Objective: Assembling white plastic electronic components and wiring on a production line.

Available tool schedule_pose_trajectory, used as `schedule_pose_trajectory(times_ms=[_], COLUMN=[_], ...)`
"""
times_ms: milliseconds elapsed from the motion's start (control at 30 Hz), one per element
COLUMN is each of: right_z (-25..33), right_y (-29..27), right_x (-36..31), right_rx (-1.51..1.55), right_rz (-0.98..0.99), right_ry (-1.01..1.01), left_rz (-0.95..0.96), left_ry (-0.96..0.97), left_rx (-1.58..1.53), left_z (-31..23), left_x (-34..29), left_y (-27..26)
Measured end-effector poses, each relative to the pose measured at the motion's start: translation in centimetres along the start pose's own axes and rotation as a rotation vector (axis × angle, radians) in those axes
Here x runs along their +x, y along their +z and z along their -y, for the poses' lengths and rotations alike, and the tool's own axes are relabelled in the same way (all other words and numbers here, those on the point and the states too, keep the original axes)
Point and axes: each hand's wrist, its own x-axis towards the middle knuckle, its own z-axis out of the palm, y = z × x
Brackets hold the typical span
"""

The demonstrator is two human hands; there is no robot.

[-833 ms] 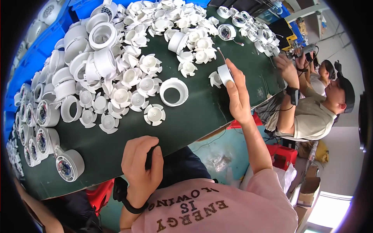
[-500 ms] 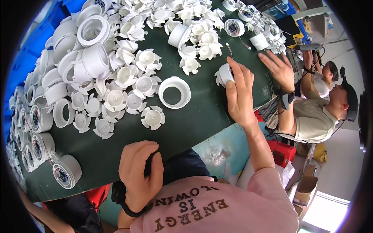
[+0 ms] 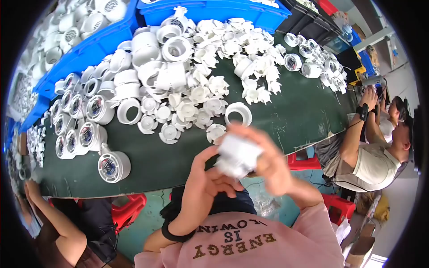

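Note:
A small white cylinder with fan blades (image 3: 239, 154) is in front of my chest, just off the table's near edge, smeared by motion. My right hand (image 3: 275, 165), also blurred, wraps round its right side and top. From the left, my left hand (image 3: 203, 185) reaches it, thumb up along its side and fingers curled beneath the blades. Nearest on the table are a loose white fan wheel (image 3: 216, 133) and a white ring housing (image 3: 238, 114), partly behind my right fingers.
Fan wheels (image 3: 187, 109) and white housings (image 3: 170, 76) are heaped across the table (image 3: 156, 163). Housings with circuit boards (image 3: 114, 166) stand at the left. Small motor units (image 3: 292, 62) lie far right. Blue bins (image 3: 214, 10) line the back. People sit on both sides.
My right hand has brought the bladed cylinder from the table's right side to my chest, and my left hand has come up to it. The view has shifted; a co-worker's hand has drawn away from the motors.

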Motion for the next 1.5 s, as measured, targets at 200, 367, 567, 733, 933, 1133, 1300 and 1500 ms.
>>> schedule_pose_trajectory(times_ms=[200,367,567,733,933,1133,1300,1500], right_z=[-0.2,-1.0,-0.8,1.3,-0.4,-1.8,-1.7,-1.9], right_y=[-1.0,-9.4,-9.6,-1.1,4.1,4.2,4.0,4.9], right_x=[5.0,12.0,12.4,5.1,2.1,1.2,1.0,0.9], right_rx=[-0.529,-1.454,-1.257,-0.39,-0.041,0.192,0.152,0.147], right_rz=[0.043,-0.392,-0.479,-0.192,0.002,0.008,-0.011,-0.061], right_ry=[-0.296,-0.344,-0.354,-0.168,-0.062,0.005,-0.047,0.002], left_rz=[-0.037,-0.096,-0.162,-0.229,-0.282,-0.255,-0.233,-0.229], left_ry=[0.126,0.279,0.335,0.418,0.596,0.736,0.784,0.862], left_rx=[-0.266,0.173,0.239,0.416,0.589,0.839,0.946,1.037], left_z=[-1.5,-2.1,-2.7,-3.0,-2.5,-2.9,-3.0,-2.4], left_x=[-0.7,-1.2,-0.7,-0.3,0.1,0.3,0.0,0.5], left_y=[-2.5,-2.3,-2.2,-2.6,-2.2,-2.3,-1.9,-2.2])
